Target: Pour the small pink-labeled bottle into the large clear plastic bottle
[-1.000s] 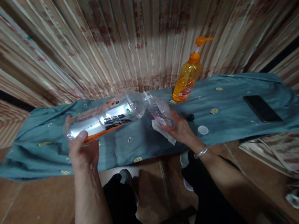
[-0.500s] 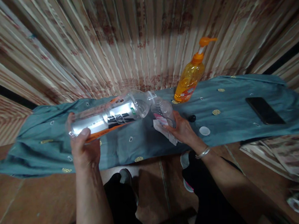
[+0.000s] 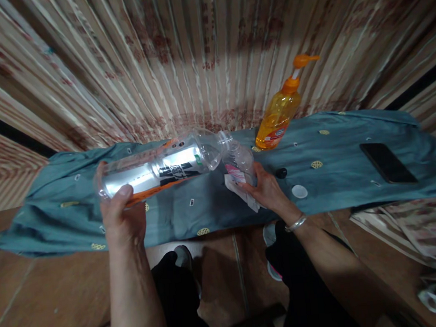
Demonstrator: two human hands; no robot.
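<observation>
My left hand [image 3: 122, 208] grips the base end of a large clear plastic bottle [image 3: 157, 169] with a silver and orange label. The bottle lies tilted almost level, its mouth pointing right. That mouth meets the neck of a smaller clear plastic bottle [image 3: 242, 158], which my right hand [image 3: 264, 187] is wrapped around. Pink print shows on the small bottle. Pressed under the right fingers is a white tissue or cloth [image 3: 239, 189]. Whether liquid passes between the two mouths cannot be made out.
An orange pump bottle [image 3: 277, 119] stands at the back of the teal cloth-covered table [image 3: 173, 219]. Right of my right hand lie a black cap [image 3: 281, 173] and a white round lid [image 3: 300, 191]. A dark phone [image 3: 387, 163] rests farther right. A patterned curtain [image 3: 192, 58] hangs behind.
Both hands keep their hold and the bottles stay mouth to mouth. The view has shifted very slightly; the large bottle's mouth end sits a touch higher and to the right.
</observation>
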